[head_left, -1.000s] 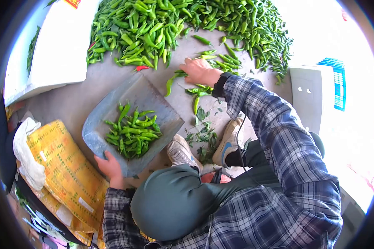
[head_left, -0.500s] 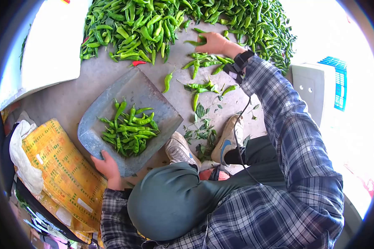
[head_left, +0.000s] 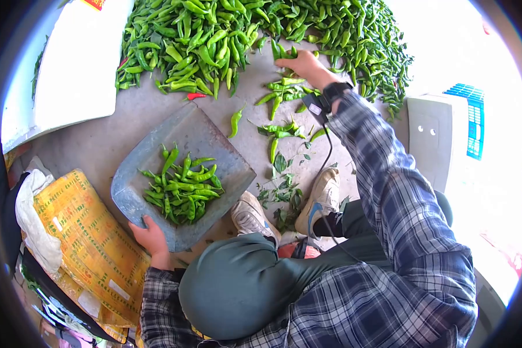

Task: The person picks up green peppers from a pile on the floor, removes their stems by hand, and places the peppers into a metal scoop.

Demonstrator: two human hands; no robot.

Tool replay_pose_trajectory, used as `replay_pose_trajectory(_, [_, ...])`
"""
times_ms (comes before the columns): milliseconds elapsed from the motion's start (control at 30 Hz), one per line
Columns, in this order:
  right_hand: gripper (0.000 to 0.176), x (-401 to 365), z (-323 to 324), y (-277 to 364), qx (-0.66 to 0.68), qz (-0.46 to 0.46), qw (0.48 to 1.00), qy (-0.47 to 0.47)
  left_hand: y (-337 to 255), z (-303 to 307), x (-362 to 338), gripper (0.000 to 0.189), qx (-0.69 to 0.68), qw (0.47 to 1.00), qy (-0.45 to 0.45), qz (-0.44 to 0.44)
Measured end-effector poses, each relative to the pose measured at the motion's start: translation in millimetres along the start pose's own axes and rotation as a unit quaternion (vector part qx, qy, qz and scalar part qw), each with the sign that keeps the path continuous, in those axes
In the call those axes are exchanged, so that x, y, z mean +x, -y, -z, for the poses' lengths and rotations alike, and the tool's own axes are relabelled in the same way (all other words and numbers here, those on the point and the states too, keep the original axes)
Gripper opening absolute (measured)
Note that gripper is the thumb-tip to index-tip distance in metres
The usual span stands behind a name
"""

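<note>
My left hand [head_left: 151, 236] grips the near rim of a grey metal scoop [head_left: 209, 132], its thumb on top. A heap of green chili peppers [head_left: 187, 188] lies inside the scoop. Out in front, my right hand [head_left: 306, 65] is closed around green chili peppers [head_left: 276, 50] at the edge of the big pile; its curled fingers hide how many. Just below that hand, several loose peppers [head_left: 278, 95] lie on the floor, with another small cluster [head_left: 283, 129] nearer my shoes. One single pepper [head_left: 236, 123] rests beside the scoop's right edge.
Large piles of green peppers [head_left: 197, 40] spread across the far floor, with a red pepper [head_left: 196, 96] at their edge. Torn leaves [head_left: 284, 188] lie between my shoes [head_left: 322, 200]. Yellow cardboard [head_left: 90, 232] stands at left, a white panel [head_left: 69, 69] beyond. A blue crate [head_left: 472, 122] is right.
My right hand has moved slightly, and the peppers in it now point more upright. The left hand keeps its hold on the scoop; the view has shifted a little.
</note>
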State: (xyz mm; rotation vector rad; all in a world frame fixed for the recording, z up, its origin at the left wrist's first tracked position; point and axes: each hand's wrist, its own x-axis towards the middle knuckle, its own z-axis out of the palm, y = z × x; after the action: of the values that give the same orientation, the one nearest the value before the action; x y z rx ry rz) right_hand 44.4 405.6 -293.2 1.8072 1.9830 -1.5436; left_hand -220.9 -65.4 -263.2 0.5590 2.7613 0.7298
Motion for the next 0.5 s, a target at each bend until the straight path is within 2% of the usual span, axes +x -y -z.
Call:
replay_pose_trajectory(33, [0.027,-21.2,-0.1,10.3,0.157,-0.009,0.984,0.08,0.6,0.5,-0.2,0.044,0.007,1.0,0.004,0.0])
replay_pose_trajectory(67, [0.022,-43.8,-1.4,18.7,0.31,-0.018,0.937,0.158,-0.2,0.8,-1.0,0.044,0.006,1.0,0.003,-0.003])
replay_pose_trajectory(133, [0.025,-68.6,-7.0,20.5,0.373,-0.011,0.901,0.221,-5.0,2.6,-1.6,0.043,0.016,1.0,0.013,0.022])
replay_pose_trajectory(267, [0.026,-102.2,-22.8,12.6,0.473,0.005,0.833,0.286,1.9,5.1,1.2,0.043,0.036,0.999,-0.003,0.0])
replay_pose_trajectory(300, [0.029,-104.8,-28.3,5.1,0.455,0.007,0.843,0.286,6.3,8.2,1.3,0.043,0.078,0.997,-0.009,0.008])
replay_pose_trajectory(333, [0.028,-106.1,-33.1,-12.7,0.231,0.293,0.9,0.226,9.5,2.9,2.5,0.044,0.108,0.994,-0.008,0.01])
replay_pose_trajectory(367, [0.032,-138.1,-9.3,2.2,-0.037,0.423,0.897,0.123,25.0,-2.0,9.5,0.045,0.112,0.994,0.002,0.014])
replay_pose_trajectory(400, [0.027,-139.3,-11.6,-10.3,-0.006,0.458,0.884,0.094,16.1,-0.4,6.2,0.046,0.121,0.992,-0.017,0.032])
replay_pose_trajectory(433, [0.026,-161.3,-2.8,-2.5,0.199,0.255,0.936,0.14,25.7,-2.5,8.4,0.047,0.095,0.995,-0.021,0.015])
replay_pose_trajectory(467, [0.027,-182.9,13.8,1.8,0.408,0.047,0.896,0.169,68.0,-19.0,23.7,0.046,0.097,0.994,-0.053,-0.025])
replay_pose_trajectory(500, [0.027,-197.1,40.1,-5.0,0.407,0.052,0.902,0.134,60.7,-18.9,16.1,0.045,0.075,0.996,-0.047,-0.032])
